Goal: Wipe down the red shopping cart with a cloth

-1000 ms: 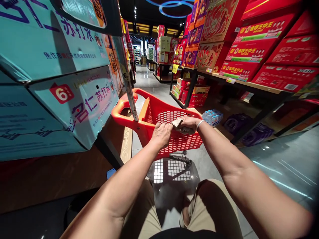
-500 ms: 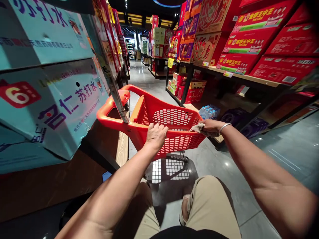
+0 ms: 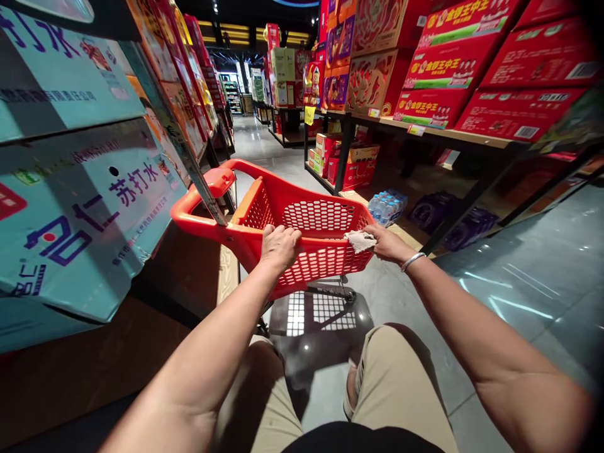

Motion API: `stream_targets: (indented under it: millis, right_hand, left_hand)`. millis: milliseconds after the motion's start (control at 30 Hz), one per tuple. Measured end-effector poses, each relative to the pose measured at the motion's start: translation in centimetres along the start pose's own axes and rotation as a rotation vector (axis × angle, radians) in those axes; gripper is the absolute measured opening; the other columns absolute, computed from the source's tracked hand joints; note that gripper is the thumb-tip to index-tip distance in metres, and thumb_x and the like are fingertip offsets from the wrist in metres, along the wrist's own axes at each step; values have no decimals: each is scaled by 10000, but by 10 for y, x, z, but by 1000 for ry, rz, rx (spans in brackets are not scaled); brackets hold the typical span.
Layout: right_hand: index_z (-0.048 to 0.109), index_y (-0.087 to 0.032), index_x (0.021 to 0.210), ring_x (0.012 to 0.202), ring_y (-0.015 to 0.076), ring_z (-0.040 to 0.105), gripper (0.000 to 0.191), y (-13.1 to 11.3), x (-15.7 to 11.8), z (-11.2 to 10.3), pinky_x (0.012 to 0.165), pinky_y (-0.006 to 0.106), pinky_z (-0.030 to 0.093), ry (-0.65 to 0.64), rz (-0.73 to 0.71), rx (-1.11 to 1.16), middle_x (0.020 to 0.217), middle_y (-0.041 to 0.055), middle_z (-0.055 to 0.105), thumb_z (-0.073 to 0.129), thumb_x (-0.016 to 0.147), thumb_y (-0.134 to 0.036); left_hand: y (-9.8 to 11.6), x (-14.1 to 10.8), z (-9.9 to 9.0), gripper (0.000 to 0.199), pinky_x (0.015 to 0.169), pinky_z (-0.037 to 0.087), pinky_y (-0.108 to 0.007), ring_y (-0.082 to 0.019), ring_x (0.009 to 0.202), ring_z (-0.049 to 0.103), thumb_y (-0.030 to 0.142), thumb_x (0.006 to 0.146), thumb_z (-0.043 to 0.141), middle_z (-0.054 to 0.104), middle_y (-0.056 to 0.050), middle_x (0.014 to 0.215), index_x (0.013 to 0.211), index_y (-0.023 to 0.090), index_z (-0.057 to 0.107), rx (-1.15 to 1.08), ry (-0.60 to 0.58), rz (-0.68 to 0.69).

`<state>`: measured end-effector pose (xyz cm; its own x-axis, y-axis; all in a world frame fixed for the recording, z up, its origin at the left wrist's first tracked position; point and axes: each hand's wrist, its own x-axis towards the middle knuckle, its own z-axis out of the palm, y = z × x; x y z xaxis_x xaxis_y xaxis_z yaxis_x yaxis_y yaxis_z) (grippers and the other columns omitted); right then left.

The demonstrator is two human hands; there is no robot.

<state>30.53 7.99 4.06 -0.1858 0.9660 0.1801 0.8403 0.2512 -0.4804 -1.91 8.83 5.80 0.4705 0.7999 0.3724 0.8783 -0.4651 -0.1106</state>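
Note:
A red plastic shopping cart [image 3: 325, 261] stands sideways in front of me, its handle end to the left. My left hand [image 3: 280, 244] is closed over the near top rim of the basket, about midway along. Toward the basket's right end, my right hand [image 3: 389, 243] is closed on a pale, crumpled cloth [image 3: 361, 241], which lies against the near rim and side. The fingertips of both hands are partly hidden. A silver bracelet [image 3: 413, 262] circles my right wrist.
Light-blue cartons [image 3: 85, 214] stand close on my left, above a low wooden ledge. Shelves with red boxes [image 3: 434, 107] line the right side, with packs of bottled water [image 3: 387, 206] underneath. A shiny grey floor [image 3: 509, 302] runs along the aisle.
My right hand has slid a little left along the rim, and more of the cloth shows. The view has shifted slightly; my left hand keeps its grip on the rim.

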Motion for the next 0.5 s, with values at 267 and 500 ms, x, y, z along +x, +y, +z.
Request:
stream_targets:
  millis: [267,500]
  right_hand:
    - [652,-217,1198,1047,272,575,408,-3,-17,22,939,396,440,159,112,-175,1231,123,591,572,802,-160]
    - [630,-247,1253,1248,297,405,567,-21,-43,88,1094,491,354,538,-52,-74,1387,90,473,519,730,-58]
  left_hand:
    - [0,2,8,168,916,303,-491,-282,959,557,395,891,602,694,-62,920,891,231,633,-5,27,-14]
    - [5,-6,3,235,922,290,-484,-279,973,544,371,912,572,685,-48,958,1106,291,678,-20,31,5]
